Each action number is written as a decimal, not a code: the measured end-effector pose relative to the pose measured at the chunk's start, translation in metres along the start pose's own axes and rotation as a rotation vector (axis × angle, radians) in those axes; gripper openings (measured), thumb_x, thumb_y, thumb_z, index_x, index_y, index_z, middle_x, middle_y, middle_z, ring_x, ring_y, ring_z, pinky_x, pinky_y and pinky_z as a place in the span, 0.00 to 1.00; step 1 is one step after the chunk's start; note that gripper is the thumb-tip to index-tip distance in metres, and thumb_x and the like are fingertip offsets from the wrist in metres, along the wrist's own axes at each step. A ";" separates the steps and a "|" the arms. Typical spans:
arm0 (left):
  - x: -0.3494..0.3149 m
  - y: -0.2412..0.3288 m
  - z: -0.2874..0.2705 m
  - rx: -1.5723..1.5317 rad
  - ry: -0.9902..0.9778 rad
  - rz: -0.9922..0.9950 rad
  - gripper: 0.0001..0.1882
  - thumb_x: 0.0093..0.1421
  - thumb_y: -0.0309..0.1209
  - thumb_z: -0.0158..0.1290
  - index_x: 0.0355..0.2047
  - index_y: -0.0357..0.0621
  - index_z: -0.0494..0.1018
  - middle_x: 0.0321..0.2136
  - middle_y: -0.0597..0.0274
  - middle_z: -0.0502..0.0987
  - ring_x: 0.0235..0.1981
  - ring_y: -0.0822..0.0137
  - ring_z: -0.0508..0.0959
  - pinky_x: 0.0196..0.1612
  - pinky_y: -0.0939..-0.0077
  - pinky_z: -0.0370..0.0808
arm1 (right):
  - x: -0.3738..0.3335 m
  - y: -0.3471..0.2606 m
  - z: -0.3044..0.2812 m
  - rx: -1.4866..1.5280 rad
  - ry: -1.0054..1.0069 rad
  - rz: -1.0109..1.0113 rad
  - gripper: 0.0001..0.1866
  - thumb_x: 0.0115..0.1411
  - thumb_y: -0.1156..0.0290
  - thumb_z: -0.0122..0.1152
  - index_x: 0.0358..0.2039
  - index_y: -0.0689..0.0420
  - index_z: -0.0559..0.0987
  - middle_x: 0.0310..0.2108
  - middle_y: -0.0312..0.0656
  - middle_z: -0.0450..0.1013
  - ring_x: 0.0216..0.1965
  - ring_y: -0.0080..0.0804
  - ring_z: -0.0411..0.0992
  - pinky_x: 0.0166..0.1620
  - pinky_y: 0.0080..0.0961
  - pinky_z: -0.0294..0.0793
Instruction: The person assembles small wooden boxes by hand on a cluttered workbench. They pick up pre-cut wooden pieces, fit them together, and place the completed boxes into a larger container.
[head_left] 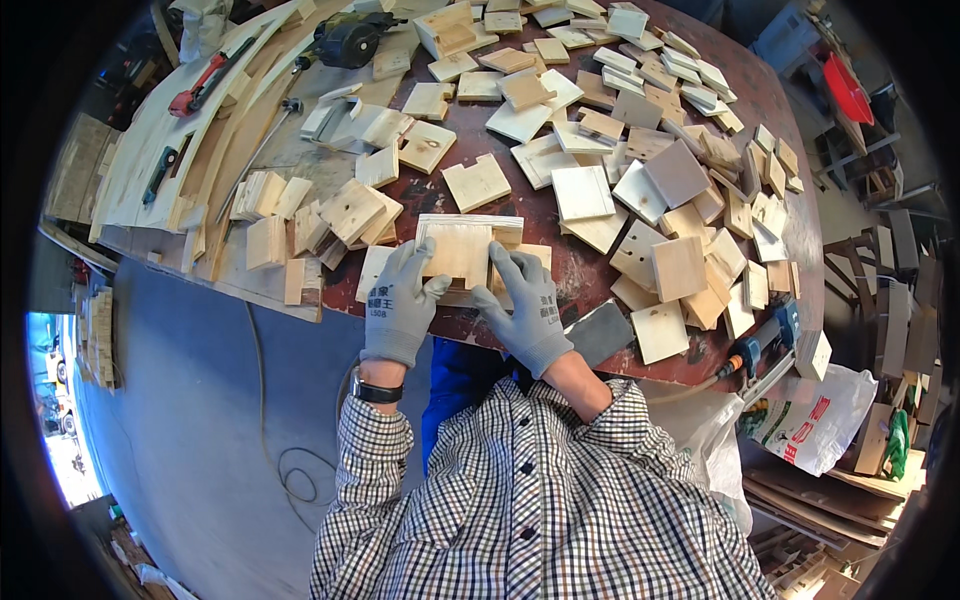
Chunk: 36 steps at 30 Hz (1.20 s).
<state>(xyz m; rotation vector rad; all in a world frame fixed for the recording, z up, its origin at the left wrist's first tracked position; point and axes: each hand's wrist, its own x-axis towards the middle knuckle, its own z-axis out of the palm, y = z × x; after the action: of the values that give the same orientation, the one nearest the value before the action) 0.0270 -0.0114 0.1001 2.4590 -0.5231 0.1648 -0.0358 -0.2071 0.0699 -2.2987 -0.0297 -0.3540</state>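
The left grip (pixel 395 292) and right grip (pixel 527 305) are each curled partway, holding the block (pixel 458 250) between them just over the surface (pixel 755 100), fingertips at its two ends. Good handling here would mean even inward pressure from both sides, so that the block stays square with the strip (pixel 490 222) just beyond the fingertips. It would be wise to keep the thumbs low and clear of the edges; what any hidden fingers do, I cannot tell.
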 end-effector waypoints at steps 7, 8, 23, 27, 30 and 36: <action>0.000 -0.008 -0.002 -0.021 -0.003 0.027 0.31 0.64 0.47 0.61 0.61 0.42 0.74 0.55 0.47 0.76 0.54 0.46 0.78 0.56 0.60 0.77 | -0.009 0.005 0.009 0.244 0.008 0.228 0.52 0.54 0.47 0.75 0.69 0.65 0.61 0.56 0.56 0.68 0.57 0.55 0.67 0.60 0.49 0.66; 0.000 -0.009 -0.001 -0.017 0.000 0.051 0.31 0.64 0.47 0.61 0.61 0.42 0.74 0.56 0.47 0.76 0.54 0.47 0.78 0.56 0.60 0.77 | -0.012 0.006 0.009 0.199 0.011 0.184 0.52 0.54 0.47 0.75 0.69 0.64 0.62 0.56 0.56 0.68 0.57 0.56 0.67 0.60 0.49 0.66; -0.008 -0.013 0.005 -0.114 -0.122 -0.081 0.42 0.64 0.29 0.63 0.75 0.41 0.56 0.59 0.51 0.71 0.54 0.58 0.76 0.57 0.62 0.77 | 0.021 -0.021 -0.009 -0.289 0.069 -0.186 0.31 0.56 0.52 0.68 0.57 0.51 0.75 0.50 0.47 0.69 0.52 0.49 0.68 0.53 0.49 0.66; -0.013 -0.033 0.008 -0.196 -0.077 0.019 0.46 0.62 0.39 0.67 0.74 0.41 0.57 0.61 0.50 0.70 0.59 0.55 0.74 0.63 0.61 0.72 | 0.015 -0.016 0.000 -0.449 0.033 -0.276 0.21 0.60 0.57 0.62 0.50 0.54 0.77 0.43 0.43 0.71 0.45 0.44 0.70 0.48 0.42 0.70; -0.004 -0.032 0.018 -0.184 -0.139 -0.038 0.47 0.62 0.46 0.66 0.74 0.42 0.57 0.62 0.48 0.69 0.62 0.52 0.72 0.66 0.59 0.68 | 0.004 -0.009 -0.025 -0.435 0.070 -0.181 0.19 0.62 0.59 0.62 0.50 0.53 0.77 0.40 0.41 0.72 0.40 0.39 0.74 0.44 0.39 0.73; -0.010 -0.025 0.008 -0.046 -0.099 0.080 0.41 0.66 0.52 0.59 0.72 0.46 0.62 0.65 0.48 0.70 0.65 0.49 0.71 0.67 0.56 0.68 | -0.006 -0.006 -0.145 0.081 0.522 0.033 0.11 0.64 0.68 0.64 0.44 0.59 0.83 0.41 0.49 0.82 0.42 0.46 0.81 0.47 0.37 0.81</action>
<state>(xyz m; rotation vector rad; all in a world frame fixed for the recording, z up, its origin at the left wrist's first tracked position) 0.0280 0.0056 0.0775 2.4118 -0.6611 0.0624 -0.0783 -0.3073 0.1666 -2.0614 0.2508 -0.9049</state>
